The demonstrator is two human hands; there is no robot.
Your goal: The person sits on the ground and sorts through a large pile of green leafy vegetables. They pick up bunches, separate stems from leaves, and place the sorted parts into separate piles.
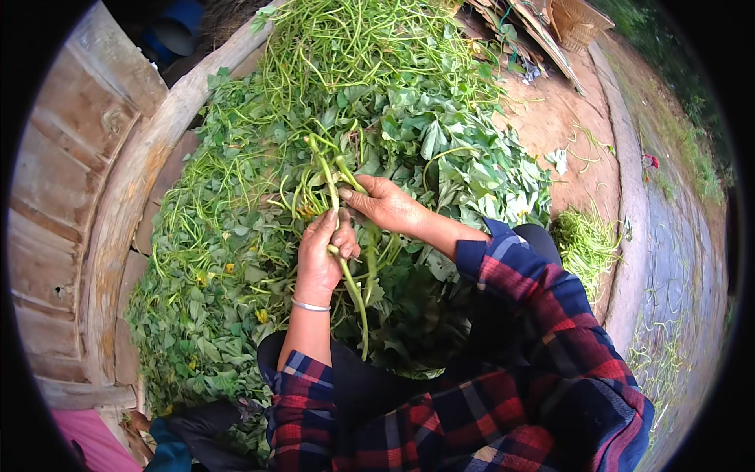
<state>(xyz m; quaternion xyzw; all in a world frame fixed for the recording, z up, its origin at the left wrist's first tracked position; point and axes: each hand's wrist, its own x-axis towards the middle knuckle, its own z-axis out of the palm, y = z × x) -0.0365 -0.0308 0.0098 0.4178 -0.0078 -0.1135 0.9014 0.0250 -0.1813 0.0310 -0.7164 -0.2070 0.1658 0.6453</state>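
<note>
My left hand (321,253), with a pale bangle (311,305) at the wrist, is closed around a thick green vine stem (355,289). One end of this stem rises past my fingers, and the other hangs down towards my lap. Just to the upper right, my right hand (380,200) pinches a second green stem piece (350,176) between thumb and fingers. The two hands are close together above a broad heap of leafy green vines (224,248). Thin stalks (360,41) are piled thickly at the far side of the heap. Large loose leaves (466,165) lie to the right.
A small bundle of stalks (584,245) lies right of my knee, by a raised ledge (631,277). Wooden boards (53,194) and a log beam (135,177) border the left. A woven basket (575,26) stands far right. Another person's dark-clothed leg (206,428) is at lower left.
</note>
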